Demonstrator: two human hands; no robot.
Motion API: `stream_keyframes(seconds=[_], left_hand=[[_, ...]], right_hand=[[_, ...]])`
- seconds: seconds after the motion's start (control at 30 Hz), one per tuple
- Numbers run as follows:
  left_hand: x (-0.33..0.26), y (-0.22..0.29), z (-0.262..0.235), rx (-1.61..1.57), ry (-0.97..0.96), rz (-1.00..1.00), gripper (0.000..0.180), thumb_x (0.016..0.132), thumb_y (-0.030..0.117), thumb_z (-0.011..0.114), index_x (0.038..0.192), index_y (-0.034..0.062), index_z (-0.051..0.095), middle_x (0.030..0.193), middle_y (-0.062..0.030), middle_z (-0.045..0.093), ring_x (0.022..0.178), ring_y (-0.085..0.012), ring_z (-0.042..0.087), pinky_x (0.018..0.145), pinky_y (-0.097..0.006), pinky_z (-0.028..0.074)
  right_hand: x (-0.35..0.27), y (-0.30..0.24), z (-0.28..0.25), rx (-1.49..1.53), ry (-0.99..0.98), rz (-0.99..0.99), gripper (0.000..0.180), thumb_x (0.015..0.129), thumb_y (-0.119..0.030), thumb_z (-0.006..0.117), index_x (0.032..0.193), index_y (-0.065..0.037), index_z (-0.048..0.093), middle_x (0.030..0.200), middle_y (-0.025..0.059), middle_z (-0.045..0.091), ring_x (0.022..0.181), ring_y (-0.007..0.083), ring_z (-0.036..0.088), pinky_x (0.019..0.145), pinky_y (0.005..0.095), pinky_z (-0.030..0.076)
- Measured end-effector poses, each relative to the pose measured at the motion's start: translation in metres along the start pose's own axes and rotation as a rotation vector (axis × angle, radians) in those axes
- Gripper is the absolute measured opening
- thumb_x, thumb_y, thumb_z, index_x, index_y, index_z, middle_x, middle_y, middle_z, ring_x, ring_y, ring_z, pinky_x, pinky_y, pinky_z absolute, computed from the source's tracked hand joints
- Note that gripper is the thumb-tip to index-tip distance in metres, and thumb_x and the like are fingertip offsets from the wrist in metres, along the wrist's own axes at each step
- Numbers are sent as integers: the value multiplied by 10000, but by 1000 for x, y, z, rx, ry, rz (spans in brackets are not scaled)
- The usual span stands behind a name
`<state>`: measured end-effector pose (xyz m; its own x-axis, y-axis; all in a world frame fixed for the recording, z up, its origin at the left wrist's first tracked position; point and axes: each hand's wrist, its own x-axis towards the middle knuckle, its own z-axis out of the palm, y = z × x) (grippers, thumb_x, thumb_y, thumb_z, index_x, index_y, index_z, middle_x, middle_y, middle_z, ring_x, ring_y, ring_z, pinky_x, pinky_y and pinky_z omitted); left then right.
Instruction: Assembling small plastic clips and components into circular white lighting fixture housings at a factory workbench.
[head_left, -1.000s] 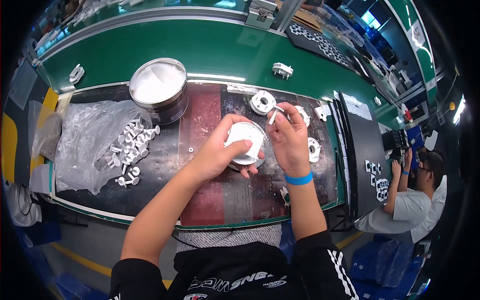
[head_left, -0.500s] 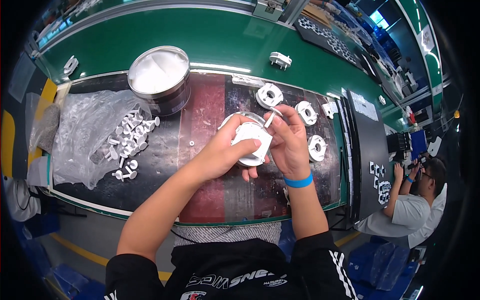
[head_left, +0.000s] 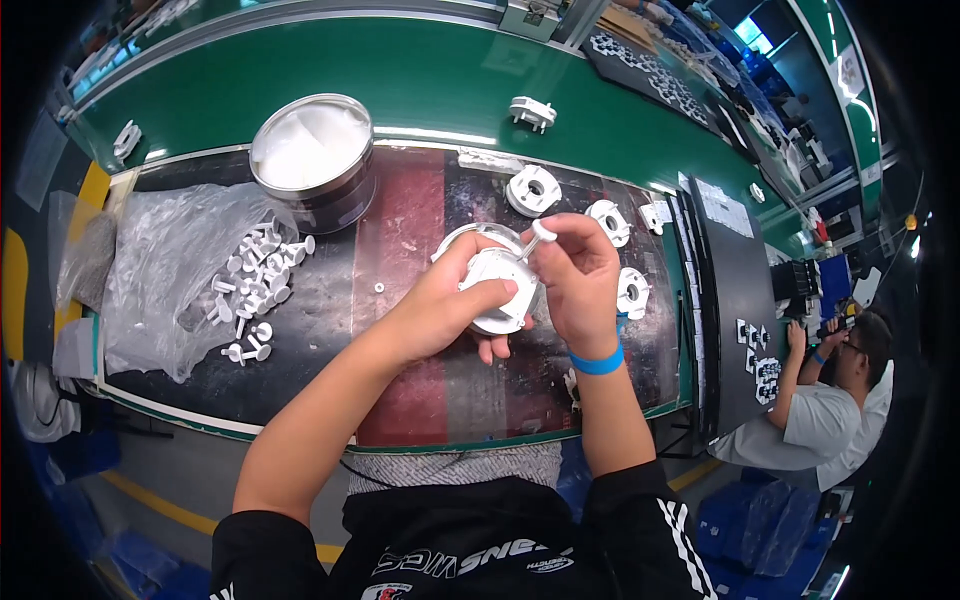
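My left hand grips a white round plastic housing, its thumb pressed on the flat face and its fingers curled beneath. My right hand, with a blue band at the wrist, pinches a white flat-headed plastic pin between thumb and finger. The pin's stem points down at the upper right edge of the housing; whether its tip is in a hole I cannot tell. Behind the housing lies a round clear-and-white piece, partly covered by my left hand.
Loose white pins spill from a clear plastic bag at left. A metal can stands behind them. White ring-shaped parts lie at right, beside stacked black boards. A co-worker sits at far right; a green conveyor runs behind.
My right hand has tilted, and the pin now stands more upright against the housing's edge. Parts on the green conveyor have shifted left. My left hand keeps its hold.
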<state>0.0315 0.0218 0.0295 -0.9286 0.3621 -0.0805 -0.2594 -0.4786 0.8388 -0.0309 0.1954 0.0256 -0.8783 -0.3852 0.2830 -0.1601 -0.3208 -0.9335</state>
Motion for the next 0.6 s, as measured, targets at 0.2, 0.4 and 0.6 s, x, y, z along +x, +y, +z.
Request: stream_keyframes(seconds=[0.2,0.4,0.6], left_hand=[[-4,-1,-1,15,7,20,398,954,151,539,1274,56,322,931,-201,676,596,-185,656,457,-271,510],[-3,-10,1,218,152,56,389,924,174,526,1261,60,371,986,-206,672,689,-181,658,526,-249,511],[10,0,-8,78,269,224,449,928,170,641,1290,49,405,1163,-99,594,958,-187,644,757,-329,571]], right_hand=[[-1,-5,-5,-377,-172,-165,199,842,54,529,976,24,672,1067,142,632,989,199,587,886,322,462],[2,-8,-5,-273,-179,-84,243,879,-77,552,1074,-12,684,1264,126,524,1124,197,507,946,320,413],[5,2,-11,-39,166,-162,252,916,-70,532,1151,-9,600,1087,53,607,920,105,522,756,233,397]])
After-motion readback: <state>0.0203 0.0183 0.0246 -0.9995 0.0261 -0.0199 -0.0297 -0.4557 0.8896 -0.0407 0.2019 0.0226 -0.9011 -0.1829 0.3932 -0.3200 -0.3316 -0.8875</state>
